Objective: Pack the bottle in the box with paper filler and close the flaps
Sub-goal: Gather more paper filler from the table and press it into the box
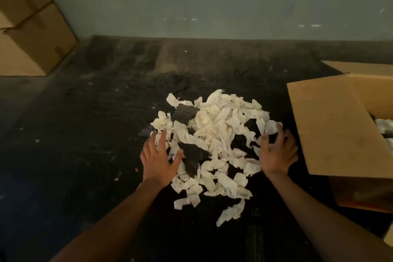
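A loose pile of white paper filler [214, 134] mixed with a few dark pieces lies on the dark floor in the middle of the view. My left hand [160, 157] rests flat on the pile's left edge with fingers spread. My right hand [277, 152] sits at the pile's right edge, fingers bent down into the scraps. An open cardboard box [331, 130] stands at the right, one flap raised toward me, with some white filler showing inside. No bottle is visible.
Stacked cardboard boxes [27, 34] stand at the far left against a grey-green wall [212, 0]. The dark floor [85, 134] around the pile is scuffed and dotted with small scraps.
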`<state>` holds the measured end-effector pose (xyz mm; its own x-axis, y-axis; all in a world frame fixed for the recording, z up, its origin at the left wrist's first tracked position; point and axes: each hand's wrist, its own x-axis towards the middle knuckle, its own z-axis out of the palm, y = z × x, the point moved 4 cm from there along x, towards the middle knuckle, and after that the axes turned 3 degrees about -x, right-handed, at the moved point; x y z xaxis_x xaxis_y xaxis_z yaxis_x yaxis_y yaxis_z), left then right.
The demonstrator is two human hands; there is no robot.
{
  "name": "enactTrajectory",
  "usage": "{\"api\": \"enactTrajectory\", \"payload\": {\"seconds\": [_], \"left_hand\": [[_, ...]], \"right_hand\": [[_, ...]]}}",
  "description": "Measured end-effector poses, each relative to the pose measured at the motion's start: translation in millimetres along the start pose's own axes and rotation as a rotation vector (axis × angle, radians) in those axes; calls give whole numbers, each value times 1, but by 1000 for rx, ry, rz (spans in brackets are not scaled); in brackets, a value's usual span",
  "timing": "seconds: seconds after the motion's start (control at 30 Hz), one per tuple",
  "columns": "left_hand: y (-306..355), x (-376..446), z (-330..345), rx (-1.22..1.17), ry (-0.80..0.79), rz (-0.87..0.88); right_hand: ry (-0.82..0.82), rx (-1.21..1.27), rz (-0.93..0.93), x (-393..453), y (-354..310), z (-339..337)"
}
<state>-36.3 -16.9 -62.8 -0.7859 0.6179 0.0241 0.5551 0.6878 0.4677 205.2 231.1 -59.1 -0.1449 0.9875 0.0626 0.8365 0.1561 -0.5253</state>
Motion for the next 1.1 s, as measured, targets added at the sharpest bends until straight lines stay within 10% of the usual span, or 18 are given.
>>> {"api": "enactTrajectory", "payload": {"seconds": [0.1, 0.27, 0.47, 0.83, 1.1], "left_hand": [[-18, 41, -5, -125, -125, -99], [-7, 46, -5, -170, -363, 123], [8, 47, -18, 176, -212, 394], [36, 103, 39, 373, -478, 566], [45, 105, 50, 327, -265, 584]], "right_hand": [[-160, 120, 256, 25, 6, 11], [-314, 339, 143, 4, -12, 31], [26, 77, -221, -18, -59, -2], [-726, -645, -524, 44, -77, 69], [-389, -516, -645, 7, -68, 74]]}}
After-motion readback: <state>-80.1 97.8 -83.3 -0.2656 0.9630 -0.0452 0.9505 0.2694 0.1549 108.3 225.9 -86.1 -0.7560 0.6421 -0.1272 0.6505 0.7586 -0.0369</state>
